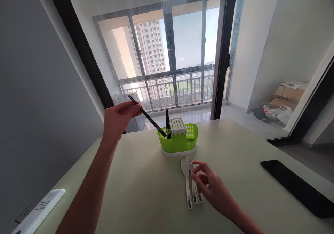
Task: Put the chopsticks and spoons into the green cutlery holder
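On the pale table: left arm stretched forward and raised, left hand pinching one black chopstick near its upper end. Long axis slanted, tip down and to the right, at the rim of the green caddy in mid-table. More black chopsticks upright inside, number unclear. Right hand low, palm down, fingers loosely curled and touching white spoons; at least three, bowls toward the caddy, handles toward the body. One black phone far right; one white remote at the near left edge.
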The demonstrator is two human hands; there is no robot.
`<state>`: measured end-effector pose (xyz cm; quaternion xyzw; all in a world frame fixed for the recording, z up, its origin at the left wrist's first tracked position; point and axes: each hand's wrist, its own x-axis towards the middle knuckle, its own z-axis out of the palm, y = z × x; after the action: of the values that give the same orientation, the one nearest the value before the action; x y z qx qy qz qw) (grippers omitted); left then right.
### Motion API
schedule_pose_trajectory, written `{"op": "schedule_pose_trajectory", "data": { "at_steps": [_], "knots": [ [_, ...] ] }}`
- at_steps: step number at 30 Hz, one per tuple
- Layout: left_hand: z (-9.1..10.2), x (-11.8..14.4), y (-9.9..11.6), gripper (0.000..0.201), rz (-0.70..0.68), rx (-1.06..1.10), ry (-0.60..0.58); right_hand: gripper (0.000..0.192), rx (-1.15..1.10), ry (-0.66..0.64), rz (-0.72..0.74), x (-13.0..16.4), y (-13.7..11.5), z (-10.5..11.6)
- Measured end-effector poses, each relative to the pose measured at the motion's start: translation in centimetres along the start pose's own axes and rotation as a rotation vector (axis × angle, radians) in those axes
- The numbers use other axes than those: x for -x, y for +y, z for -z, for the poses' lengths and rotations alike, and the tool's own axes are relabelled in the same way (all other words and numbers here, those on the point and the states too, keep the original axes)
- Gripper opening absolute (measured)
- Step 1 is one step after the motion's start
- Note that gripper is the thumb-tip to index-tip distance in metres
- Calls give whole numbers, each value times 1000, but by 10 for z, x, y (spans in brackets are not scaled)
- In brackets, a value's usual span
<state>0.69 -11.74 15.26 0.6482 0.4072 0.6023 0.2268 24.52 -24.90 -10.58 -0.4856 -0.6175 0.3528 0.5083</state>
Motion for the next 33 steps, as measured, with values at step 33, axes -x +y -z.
{"op": "schedule_pose_trajectory", "data": {
  "at_steps": [33],
  "knots": [
    [-95,-59,-171,47,35,-248,-402,37,131,173,-175,40,60,37]
  ]
}}
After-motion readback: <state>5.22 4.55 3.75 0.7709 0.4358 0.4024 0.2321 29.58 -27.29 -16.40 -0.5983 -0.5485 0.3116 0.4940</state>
